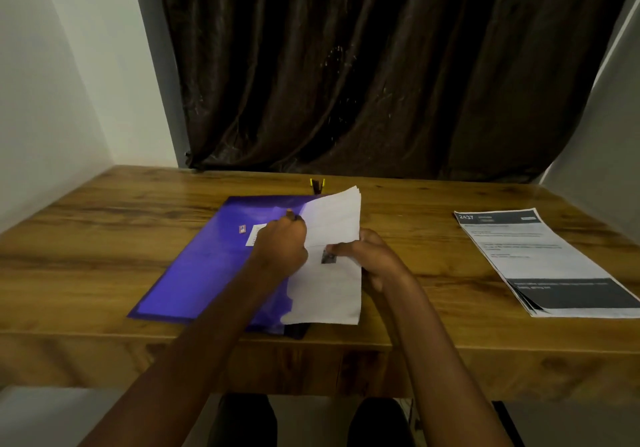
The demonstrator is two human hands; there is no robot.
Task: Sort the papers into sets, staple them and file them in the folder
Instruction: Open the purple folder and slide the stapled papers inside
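Note:
A purple plastic folder (204, 266) lies flat on the wooden table in front of me. A set of white papers (334, 218) sits at its right edge, partly inside the folder. My left hand (282, 245) grips the folder's top flap beside the papers. My right hand (374, 259) pinches the papers at their right edge, thumb on top. A second stack of printed papers (543, 259) with dark bands lies apart at the right of the table. A black and yellow stapler (317, 186) stands just behind the folder, half hidden by the papers.
The wooden table (104, 231) ends at a front edge near my body. A dark brown curtain (381, 65) hangs behind it, and white walls close in on the left and right.

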